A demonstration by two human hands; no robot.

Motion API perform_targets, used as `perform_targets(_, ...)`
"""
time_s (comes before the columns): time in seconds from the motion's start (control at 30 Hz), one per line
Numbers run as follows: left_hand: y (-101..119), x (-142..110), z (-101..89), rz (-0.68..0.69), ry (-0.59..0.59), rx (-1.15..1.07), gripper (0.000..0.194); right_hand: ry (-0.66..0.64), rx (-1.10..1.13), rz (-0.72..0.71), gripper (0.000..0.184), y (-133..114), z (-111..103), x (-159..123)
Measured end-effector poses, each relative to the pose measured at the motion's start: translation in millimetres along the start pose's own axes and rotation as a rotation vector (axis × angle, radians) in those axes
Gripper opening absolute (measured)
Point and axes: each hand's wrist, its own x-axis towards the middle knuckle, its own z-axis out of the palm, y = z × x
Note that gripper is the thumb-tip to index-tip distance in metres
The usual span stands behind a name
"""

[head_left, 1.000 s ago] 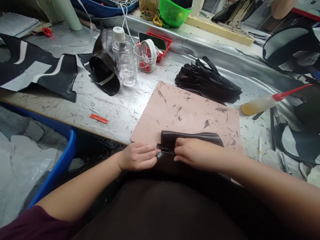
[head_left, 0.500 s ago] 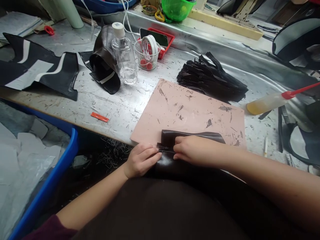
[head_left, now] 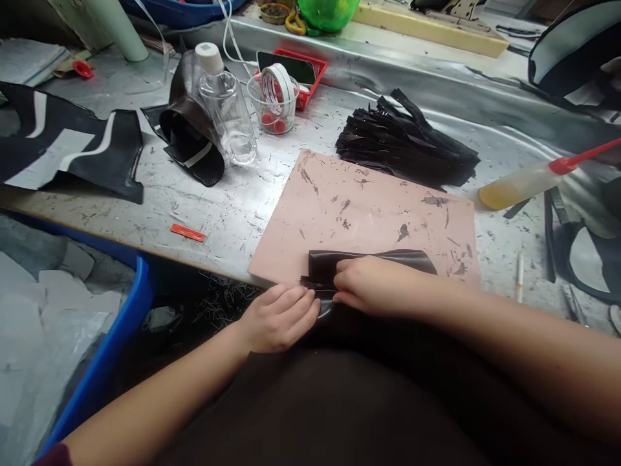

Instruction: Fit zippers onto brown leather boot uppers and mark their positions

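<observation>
A folded dark brown leather piece (head_left: 388,259) lies on the near edge of a pink cutting board (head_left: 369,213). My left hand (head_left: 279,317) has its fingers pressed together against the piece's left end, where a short fringe of strips shows. My right hand (head_left: 378,285) lies over the middle of the piece, fingers curled and pressing on its folded edge. The two hands' fingertips almost meet. Most of the piece's near half is hidden under my hands.
A heap of black leather strips (head_left: 405,142) lies behind the board. A glue bottle (head_left: 528,181) with a red nozzle rests at right. A clear bottle (head_left: 226,110), a cup with tape (head_left: 274,103) and rolled leather (head_left: 191,136) stand at back left. A blue bin (head_left: 97,362) sits below the table edge.
The view has shifted slightly. My left hand has slid a little lower and nearer along the piece's left end. My right hand stays pressed on the fold.
</observation>
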Motion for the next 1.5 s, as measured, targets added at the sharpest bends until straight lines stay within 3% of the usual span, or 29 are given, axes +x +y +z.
perform_targets(0.17,0.3,7.4,-11.1,0.077,-0.178,0.044,0.031,0.008,-0.049,0.028,0.025,-1.6,-0.4,3.6)
perform_targets(0.63,-0.5,14.1,-17.9,0.129,-0.46,0.014,0.053,0.055,-0.133,0.12,0.028,-9.1,6.2,5.1)
perform_targets(0.8,-6.2,24.7,-18.3,0.156,-0.471,-0.021,0.042,0.024,-0.081,0.168,0.033,-8.6,1.2,-17.3)
perform_targets(0.97,-8.6,27.4,-15.4,0.113,-0.419,-0.104,0.047,-0.083,0.073,0.293,0.029,4.3,-4.6,-36.7)
perform_targets(1.23,-7.5,32.8,-12.0,0.107,-0.419,-0.049,0.032,0.012,0.131,0.333,0.025,18.4,14.1,-39.6)
perform_targets(1.5,-5.5,38.7,-10.1,0.141,-0.429,-0.022,0.05,0.048,0.142,0.292,0.024,25.9,16.0,-35.8)
